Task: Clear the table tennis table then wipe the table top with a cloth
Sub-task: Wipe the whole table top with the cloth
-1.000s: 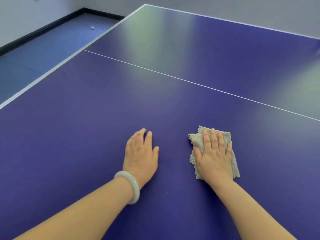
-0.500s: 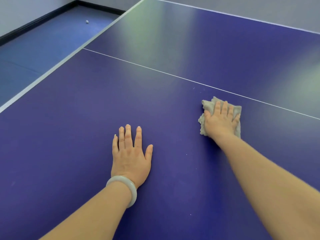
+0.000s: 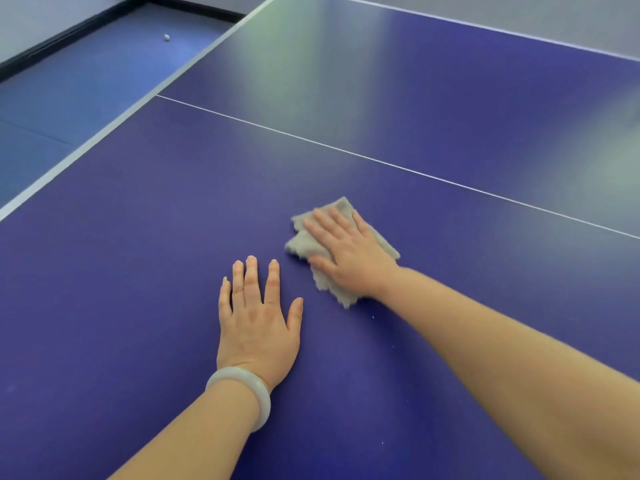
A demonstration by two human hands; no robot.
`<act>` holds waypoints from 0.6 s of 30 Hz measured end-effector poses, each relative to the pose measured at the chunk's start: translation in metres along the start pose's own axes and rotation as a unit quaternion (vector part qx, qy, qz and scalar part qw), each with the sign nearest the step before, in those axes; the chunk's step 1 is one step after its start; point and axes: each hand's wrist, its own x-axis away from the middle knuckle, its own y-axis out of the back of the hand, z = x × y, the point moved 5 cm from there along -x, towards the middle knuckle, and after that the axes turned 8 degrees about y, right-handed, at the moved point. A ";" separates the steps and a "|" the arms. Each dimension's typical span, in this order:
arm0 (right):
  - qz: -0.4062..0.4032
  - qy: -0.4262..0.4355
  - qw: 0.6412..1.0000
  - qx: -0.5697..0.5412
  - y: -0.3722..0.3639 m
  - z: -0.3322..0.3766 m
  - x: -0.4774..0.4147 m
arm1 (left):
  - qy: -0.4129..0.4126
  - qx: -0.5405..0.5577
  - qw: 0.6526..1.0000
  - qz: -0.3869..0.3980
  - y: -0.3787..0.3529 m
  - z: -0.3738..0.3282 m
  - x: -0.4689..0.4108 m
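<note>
R hand [image 3: 349, 258] lies flat on the grey cloth [image 3: 299, 244], fingers straight and close together, palm pressing it onto the table top [image 3: 104, 306]. Cloth sits directly under palm and fingers; ragged edges stick out left of the fingers, past the fingertips, on the far side of the hand and by the wrist. It lies on the near side of the white line [image 3: 381, 162], not touching it. L hand [image 3: 258, 327] is flat on the bare top just beside the cloth, fingers straight, slightly spread, holding nothing, w/ a pale bangle [image 3: 239, 374] at the wrist.

Middle of cloth hidden by the hand, so its folds can't be read. Both forearms cut off at frame edge. Far half of the top washed out by glare. Small pale ball [image 3: 167, 37] on the floor [image 3: 69, 91], too small for detail.
</note>
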 end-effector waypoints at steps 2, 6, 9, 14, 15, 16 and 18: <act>0.002 0.039 0.999 0.009 0.000 -0.002 0.038 | 0.001 -0.001 1.000 0.002 0.001 0.000 0.000; -0.027 -0.161 0.986 0.016 0.027 -0.091 0.074 | 0.000 0.000 1.000 0.007 0.000 0.000 -0.001; -0.026 -0.224 0.974 0.007 0.023 -0.085 0.073 | -0.002 0.000 1.000 0.004 -0.002 0.000 -0.001; 0.024 0.021 0.999 -0.020 -0.013 0.013 0.113 | -0.009 0.003 1.000 -0.001 -0.004 0.003 0.000; 0.024 0.020 0.999 -0.030 -0.013 0.008 0.130 | -0.010 0.004 1.000 -0.001 -0.005 0.003 0.000; 0.017 -0.008 0.999 -0.037 -0.009 -0.004 0.147 | -0.010 0.005 1.000 -0.003 -0.005 0.004 0.000; -0.018 -0.122 0.990 -0.064 0.000 -0.031 0.182 | -0.011 0.009 1.000 -0.005 -0.005 0.004 0.000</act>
